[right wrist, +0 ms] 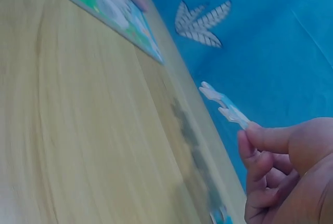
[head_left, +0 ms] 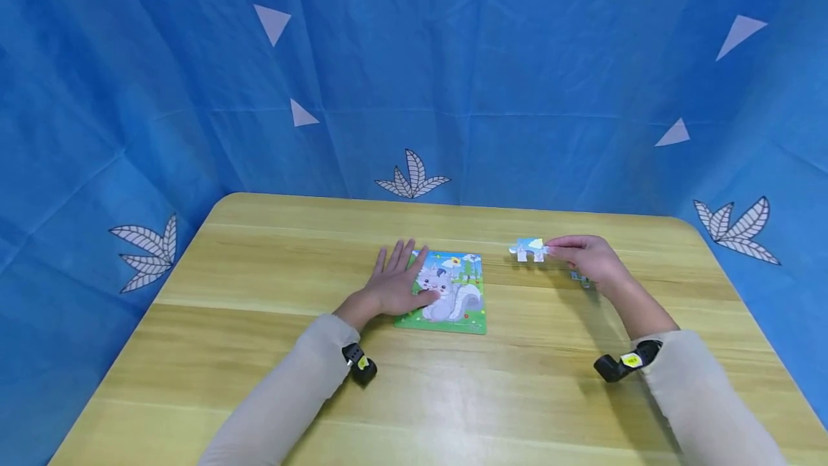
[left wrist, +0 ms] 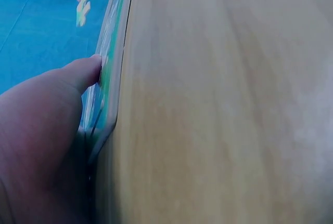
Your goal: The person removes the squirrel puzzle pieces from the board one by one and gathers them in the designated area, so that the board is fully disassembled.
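Observation:
A jigsaw puzzle [head_left: 462, 311] with a grey squirrel on a green and blue ground lies on the table. My left hand [head_left: 393, 288] rests on its left side with fingers spread, the thumb reaching onto the squirrel; part of the picture is hidden under it. To the right, my right hand [head_left: 590, 259] pinches a puzzle piece [head_left: 530, 250] by its edge between thumb and fingers. This piece, blue and white with knobs and notches, is held up off the tabletop, as the right wrist view [right wrist: 226, 104] shows.
Below my right hand another puzzle piece [head_left: 580, 279] lies on the wooden table [head_left: 453, 401], partly covered by the hand. A blue curtain [head_left: 517, 78] with white triangles and leaves hangs behind the table and along its sides.

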A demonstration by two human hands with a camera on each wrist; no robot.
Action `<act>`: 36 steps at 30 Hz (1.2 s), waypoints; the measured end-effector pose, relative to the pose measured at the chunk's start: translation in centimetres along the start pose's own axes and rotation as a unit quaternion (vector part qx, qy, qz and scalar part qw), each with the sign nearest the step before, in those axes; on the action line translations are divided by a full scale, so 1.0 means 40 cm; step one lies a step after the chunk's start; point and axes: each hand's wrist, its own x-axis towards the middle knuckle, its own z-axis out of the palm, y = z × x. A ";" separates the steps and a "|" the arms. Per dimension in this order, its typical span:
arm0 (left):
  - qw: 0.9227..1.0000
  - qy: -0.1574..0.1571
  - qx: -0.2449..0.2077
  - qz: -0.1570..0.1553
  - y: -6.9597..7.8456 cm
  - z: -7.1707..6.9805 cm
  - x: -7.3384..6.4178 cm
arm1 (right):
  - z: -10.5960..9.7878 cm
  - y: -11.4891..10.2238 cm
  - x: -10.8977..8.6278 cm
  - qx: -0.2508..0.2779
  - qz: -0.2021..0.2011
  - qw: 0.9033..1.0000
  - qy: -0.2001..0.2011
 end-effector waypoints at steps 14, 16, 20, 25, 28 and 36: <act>1.000 0.016 -0.007 0.009 0.003 -0.006 -0.013 | -0.041 0.060 -0.021 -0.051 0.024 0.998 0.027; 1.000 0.013 -0.007 0.008 0.004 -0.006 -0.014 | -0.038 0.066 -0.021 -0.063 0.024 0.997 0.034; 1.000 0.011 -0.008 0.006 0.002 -0.002 -0.012 | -0.032 0.070 -0.022 -0.078 0.014 0.996 0.045; 1.000 0.017 -0.011 0.011 0.007 -0.005 -0.016 | -0.024 0.071 -0.025 -0.097 0.003 0.994 0.055; 1.000 0.018 -0.013 0.016 0.011 -0.010 -0.022 | -0.022 0.069 -0.026 -0.099 -0.001 0.993 0.056; 0.999 0.041 -0.016 0.030 0.010 -0.016 -0.028 | 0.012 0.010 -0.023 -0.088 -0.030 0.995 0.047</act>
